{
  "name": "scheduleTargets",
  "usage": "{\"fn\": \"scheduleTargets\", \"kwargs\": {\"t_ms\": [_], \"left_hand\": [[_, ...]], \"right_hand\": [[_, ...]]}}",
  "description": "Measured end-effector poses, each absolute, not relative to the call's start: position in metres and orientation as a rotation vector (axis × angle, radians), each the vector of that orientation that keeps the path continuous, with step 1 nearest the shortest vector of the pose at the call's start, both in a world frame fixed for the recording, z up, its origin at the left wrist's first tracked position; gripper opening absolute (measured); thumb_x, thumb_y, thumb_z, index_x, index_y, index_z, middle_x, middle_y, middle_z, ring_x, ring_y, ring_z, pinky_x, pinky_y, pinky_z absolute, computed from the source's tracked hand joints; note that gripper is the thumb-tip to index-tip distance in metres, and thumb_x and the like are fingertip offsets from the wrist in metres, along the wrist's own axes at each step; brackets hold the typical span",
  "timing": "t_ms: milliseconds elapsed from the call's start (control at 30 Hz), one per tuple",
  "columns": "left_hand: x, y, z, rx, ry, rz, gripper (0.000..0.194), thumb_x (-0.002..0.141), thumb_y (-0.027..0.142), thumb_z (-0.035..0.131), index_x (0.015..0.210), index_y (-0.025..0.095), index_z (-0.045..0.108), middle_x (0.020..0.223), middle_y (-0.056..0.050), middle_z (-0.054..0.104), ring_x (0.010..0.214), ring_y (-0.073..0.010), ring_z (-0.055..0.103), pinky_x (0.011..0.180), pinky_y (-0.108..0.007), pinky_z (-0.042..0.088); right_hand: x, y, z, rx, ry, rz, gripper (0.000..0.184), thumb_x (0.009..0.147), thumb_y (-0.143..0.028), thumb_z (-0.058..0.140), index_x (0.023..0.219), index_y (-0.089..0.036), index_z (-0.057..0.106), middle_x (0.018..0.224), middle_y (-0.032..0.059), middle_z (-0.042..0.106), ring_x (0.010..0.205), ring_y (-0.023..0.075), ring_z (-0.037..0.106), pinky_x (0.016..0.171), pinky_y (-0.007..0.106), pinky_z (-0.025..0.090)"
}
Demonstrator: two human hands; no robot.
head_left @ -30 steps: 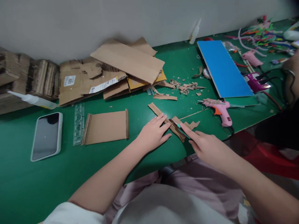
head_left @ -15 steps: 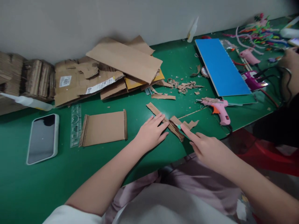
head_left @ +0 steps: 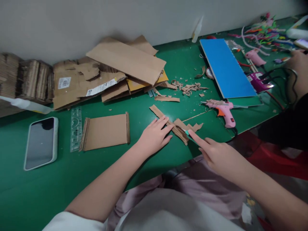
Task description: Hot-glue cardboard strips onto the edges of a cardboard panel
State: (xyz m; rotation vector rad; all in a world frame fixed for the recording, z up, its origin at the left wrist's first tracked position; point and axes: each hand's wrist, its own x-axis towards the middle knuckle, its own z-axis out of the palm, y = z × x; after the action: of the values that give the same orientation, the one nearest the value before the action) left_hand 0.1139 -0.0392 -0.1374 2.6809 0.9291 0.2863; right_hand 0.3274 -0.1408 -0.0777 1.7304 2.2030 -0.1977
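My left hand [head_left: 156,135] lies flat with fingers stretched out, pressing a narrow cardboard strip [head_left: 157,111] onto the green table. In my right hand [head_left: 213,150] is a green craft knife [head_left: 187,132], its index finger stretched along the top. The knife's tip touches the strip's near part, where the layers look split. A torn cardboard scrap [head_left: 196,127] lies just right of the blade. To the left of my hands rests a cardboard panel [head_left: 106,131] with rolled strips along two opposite edges.
A pink glue gun [head_left: 225,110] lies to the right, near a blue board [head_left: 228,69]. Cardboard sheets [head_left: 127,61] and shreds [head_left: 190,88] lie at the back. On the left are a phone [head_left: 40,144], a clear ruler [head_left: 75,128] and a glue bottle [head_left: 32,106]. Another person's hand [head_left: 299,69] is at far right.
My right hand and the knife have drawn back slightly toward me and to the right along the strip. My left hand stays on the strip. The whole view has shifted a little.
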Motion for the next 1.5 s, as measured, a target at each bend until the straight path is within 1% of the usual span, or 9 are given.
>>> {"fn": "scheduleTargets", "kwargs": {"t_ms": [100,367,667,833,933,1067,1267,1400,1500], "left_hand": [[0.114,-0.039,-0.137,2.694,0.929,0.288,0.037,0.088,0.034,0.046,0.122,0.019,0.05,0.135,-0.014,0.044,0.13,-0.026,0.035,0.106,-0.046,0.033],[0.114,-0.04,-0.136,2.711,0.935,0.259,0.037,0.089,0.036,0.043,0.122,0.018,0.051,0.135,-0.014,0.045,0.131,-0.0255,0.035,0.106,-0.045,0.032],[0.113,-0.04,-0.137,2.697,0.914,0.255,0.047,0.085,0.046,0.048,0.125,0.02,0.048,0.138,-0.016,0.041,0.132,-0.0282,0.032,0.107,-0.048,0.029],[0.112,-0.04,-0.137,2.698,0.903,0.242,0.047,0.086,0.046,0.047,0.125,0.021,0.048,0.138,-0.016,0.04,0.132,-0.0283,0.032,0.107,-0.048,0.03],[0.113,-0.04,-0.136,2.695,0.902,0.258,0.046,0.086,0.045,0.047,0.125,0.02,0.049,0.138,-0.015,0.041,0.132,-0.028,0.032,0.107,-0.047,0.03],[0.113,-0.041,-0.137,2.687,0.909,0.282,0.045,0.086,0.043,0.049,0.124,0.018,0.05,0.137,-0.016,0.042,0.131,-0.0281,0.034,0.106,-0.046,0.032],[0.113,-0.041,-0.137,2.691,0.91,0.297,0.045,0.085,0.042,0.05,0.122,0.018,0.051,0.137,-0.016,0.042,0.131,-0.0284,0.034,0.106,-0.046,0.033],[0.113,-0.041,-0.136,2.688,0.906,0.304,0.044,0.085,0.041,0.05,0.121,0.017,0.052,0.136,-0.016,0.043,0.13,-0.0278,0.035,0.106,-0.046,0.032],[0.114,-0.041,-0.136,2.683,0.909,0.304,0.043,0.085,0.041,0.05,0.12,0.017,0.052,0.136,-0.016,0.043,0.131,-0.0274,0.034,0.107,-0.045,0.032]], "right_hand": [[0.33,-0.142,-0.08,1.735,2.216,-0.212,0.067,0.083,-0.015,0.038,0.144,-0.024,0.011,0.075,0.0023,0.056,0.052,0.0152,0.056,0.044,0.027,0.018],[0.334,-0.15,-0.076,1.713,2.198,-0.175,0.071,0.083,-0.015,0.04,0.144,-0.025,0.004,0.073,-0.0007,0.055,0.046,0.0135,0.054,0.043,0.028,0.018],[0.338,-0.157,-0.077,1.727,2.227,-0.19,0.071,0.084,-0.018,0.04,0.145,-0.026,0.004,0.074,-0.0008,0.055,0.048,0.0149,0.055,0.045,0.027,0.03],[0.345,-0.154,-0.067,1.781,2.317,-0.324,0.066,0.086,-0.019,0.037,0.145,-0.028,0.008,0.071,-0.0001,0.057,0.053,0.0149,0.057,0.05,0.025,0.038],[0.342,-0.147,-0.062,1.883,2.34,-0.348,0.063,0.087,-0.019,0.034,0.145,-0.027,0.012,0.077,0.0028,0.061,0.057,0.0155,0.058,0.052,0.025,0.04],[0.334,-0.136,-0.067,1.876,2.335,-0.357,0.063,0.086,-0.018,0.035,0.145,-0.027,0.013,0.077,0.003,0.061,0.059,0.0157,0.059,0.052,0.024,0.038],[0.328,-0.129,-0.078,1.814,2.262,-0.335,0.067,0.087,-0.019,0.037,0.145,-0.03,0.005,0.077,0.001,0.059,0.055,0.0161,0.057,0.049,0.025,0.031],[0.325,-0.127,-0.078,1.789,2.216,-0.349,0.065,0.087,-0.019,0.036,0.145,-0.028,0.008,0.076,0.001,0.059,0.053,0.0158,0.056,0.049,0.025,0.028],[0.322,-0.122,-0.078,1.772,2.198,-0.376,0.064,0.087,-0.018,0.035,0.145,-0.027,0.01,0.082,0.0029,0.061,0.055,0.0153,0.056,0.05,0.026,0.027]]}}
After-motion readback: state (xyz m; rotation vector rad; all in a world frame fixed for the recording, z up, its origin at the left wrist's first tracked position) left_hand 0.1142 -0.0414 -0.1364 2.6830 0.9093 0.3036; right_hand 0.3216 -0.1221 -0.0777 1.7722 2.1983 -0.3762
